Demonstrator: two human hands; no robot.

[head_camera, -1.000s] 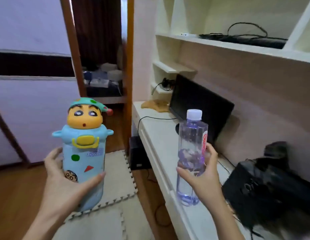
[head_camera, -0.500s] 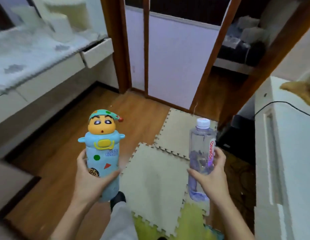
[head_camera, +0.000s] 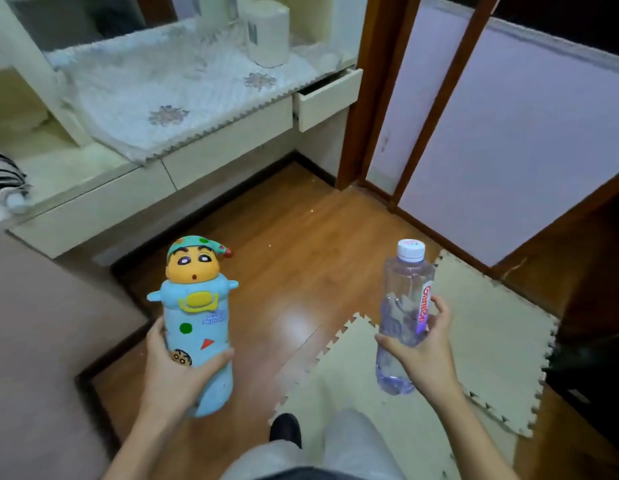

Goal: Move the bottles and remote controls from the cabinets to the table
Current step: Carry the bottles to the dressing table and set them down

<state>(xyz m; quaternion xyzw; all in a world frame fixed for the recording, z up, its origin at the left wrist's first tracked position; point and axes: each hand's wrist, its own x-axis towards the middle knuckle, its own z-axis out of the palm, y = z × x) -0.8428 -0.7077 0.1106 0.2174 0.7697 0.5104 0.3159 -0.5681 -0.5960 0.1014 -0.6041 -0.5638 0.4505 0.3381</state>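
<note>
Gripping a cartoon bottle (head_camera: 197, 327) and a seemingly near-empty clear bottle (head_camera: 405, 306)

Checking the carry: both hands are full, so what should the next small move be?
Probably step toward the cloth-covered table ahead. The left hand grips the cartoon bottle and the right hand the water bottle, both upright over the floor, not yet set down.

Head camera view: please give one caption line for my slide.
Left hand holds a cartoon bottle, right hand a clear water bottle, above the wooden floor.
</note>
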